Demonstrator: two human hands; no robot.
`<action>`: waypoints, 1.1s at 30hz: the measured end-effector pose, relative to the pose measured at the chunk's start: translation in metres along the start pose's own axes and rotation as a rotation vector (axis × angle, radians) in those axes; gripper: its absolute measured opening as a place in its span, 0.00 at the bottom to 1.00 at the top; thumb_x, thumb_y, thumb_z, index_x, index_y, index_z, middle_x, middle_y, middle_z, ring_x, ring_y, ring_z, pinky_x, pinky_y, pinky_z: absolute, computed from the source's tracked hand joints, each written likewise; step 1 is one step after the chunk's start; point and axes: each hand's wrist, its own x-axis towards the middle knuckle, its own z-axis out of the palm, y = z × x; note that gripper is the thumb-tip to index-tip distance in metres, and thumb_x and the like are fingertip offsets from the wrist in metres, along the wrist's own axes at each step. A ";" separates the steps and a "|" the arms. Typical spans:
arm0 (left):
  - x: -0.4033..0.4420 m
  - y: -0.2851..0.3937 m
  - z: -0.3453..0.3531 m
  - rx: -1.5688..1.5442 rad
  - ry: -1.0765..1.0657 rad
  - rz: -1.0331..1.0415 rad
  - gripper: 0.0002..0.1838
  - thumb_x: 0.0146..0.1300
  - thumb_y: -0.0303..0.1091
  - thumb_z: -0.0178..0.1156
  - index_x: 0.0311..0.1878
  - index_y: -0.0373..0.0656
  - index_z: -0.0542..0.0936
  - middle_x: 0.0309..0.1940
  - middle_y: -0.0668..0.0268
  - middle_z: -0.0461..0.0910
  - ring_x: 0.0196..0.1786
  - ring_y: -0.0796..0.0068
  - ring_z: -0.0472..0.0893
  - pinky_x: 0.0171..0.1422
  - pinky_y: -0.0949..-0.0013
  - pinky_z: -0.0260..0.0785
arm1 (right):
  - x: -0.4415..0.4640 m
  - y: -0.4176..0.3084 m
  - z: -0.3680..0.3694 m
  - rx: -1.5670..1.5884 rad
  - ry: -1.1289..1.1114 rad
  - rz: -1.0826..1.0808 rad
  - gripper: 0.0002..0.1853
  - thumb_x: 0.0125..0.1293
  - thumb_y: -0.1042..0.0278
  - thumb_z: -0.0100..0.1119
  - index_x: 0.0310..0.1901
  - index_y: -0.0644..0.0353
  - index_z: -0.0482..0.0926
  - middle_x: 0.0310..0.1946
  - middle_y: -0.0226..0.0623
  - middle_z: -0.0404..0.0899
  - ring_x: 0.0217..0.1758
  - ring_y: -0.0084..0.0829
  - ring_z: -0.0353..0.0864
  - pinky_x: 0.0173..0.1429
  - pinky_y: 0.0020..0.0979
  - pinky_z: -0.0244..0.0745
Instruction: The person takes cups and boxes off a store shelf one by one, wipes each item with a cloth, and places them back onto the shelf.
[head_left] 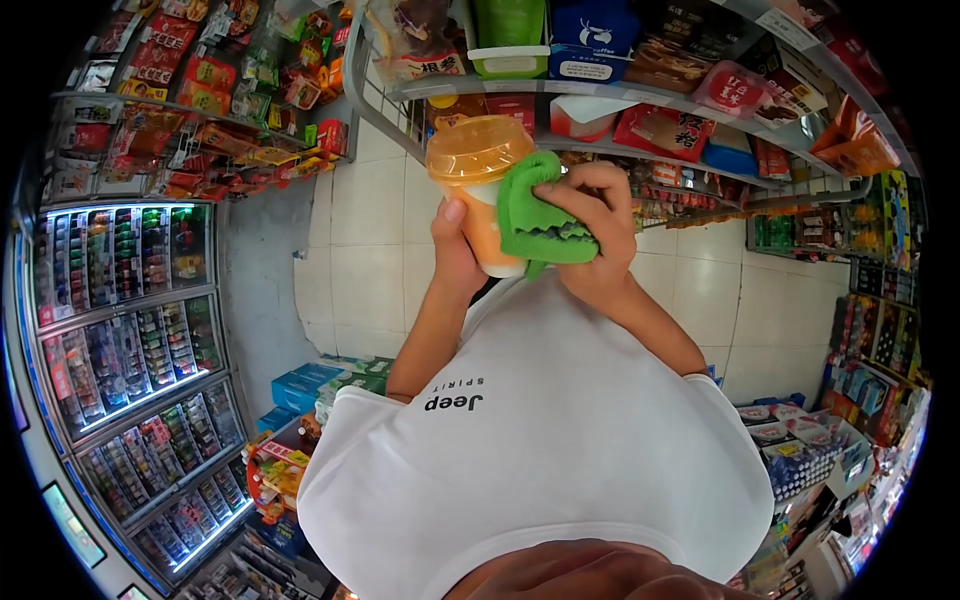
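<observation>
An orange cup (478,205) with a clear orange-tinted domed lid stands nearly upright in front of my chest. My left hand (456,245) is wrapped round its lower left side, the thumb showing on the front. A folded green cloth (545,215) with a dark wavy edge lies against the cup's right side. My right hand (603,225) grips this cloth between thumb and fingers and presses it to the cup. The cloth hides part of the cup's right side.
Shelves (690,105) of packaged goods stand just beyond the cup. Snack racks (200,110) are at the upper left, lit drink coolers (130,310) at the left. Stacked boxes (305,385) sit low at the left, more goods (800,440) at the right. Tiled floor (370,250) shows between.
</observation>
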 end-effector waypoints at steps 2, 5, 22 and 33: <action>0.001 -0.003 0.002 -0.001 0.015 0.021 0.45 0.66 0.67 0.53 0.76 0.40 0.65 0.66 0.56 0.76 0.65 0.61 0.79 0.70 0.57 0.74 | 0.003 -0.004 0.001 -0.006 -0.002 -0.016 0.25 0.48 0.71 0.79 0.53 0.52 0.89 0.43 0.32 0.74 0.44 0.35 0.75 0.49 0.36 0.74; 0.005 -0.003 -0.006 0.008 -0.003 0.082 0.51 0.59 0.68 0.67 0.73 0.36 0.66 0.60 0.57 0.79 0.59 0.64 0.82 0.65 0.59 0.77 | -0.012 -0.004 -0.004 0.049 -0.209 -0.108 0.25 0.47 0.72 0.79 0.52 0.50 0.89 0.43 0.32 0.74 0.44 0.36 0.75 0.50 0.37 0.74; 0.004 -0.004 0.017 0.079 0.053 0.168 0.45 0.59 0.53 0.75 0.72 0.35 0.67 0.62 0.52 0.79 0.65 0.62 0.80 0.68 0.59 0.76 | 0.009 -0.001 -0.002 -0.007 0.081 0.237 0.26 0.50 0.78 0.76 0.54 0.53 0.88 0.45 0.33 0.74 0.44 0.33 0.76 0.49 0.33 0.74; 0.002 -0.004 0.001 0.051 -0.047 0.148 0.50 0.59 0.61 0.75 0.74 0.37 0.66 0.68 0.55 0.76 0.68 0.60 0.79 0.72 0.57 0.74 | 0.010 -0.001 -0.008 0.040 0.035 0.172 0.22 0.54 0.78 0.72 0.54 0.62 0.87 0.48 0.41 0.75 0.47 0.36 0.78 0.52 0.34 0.76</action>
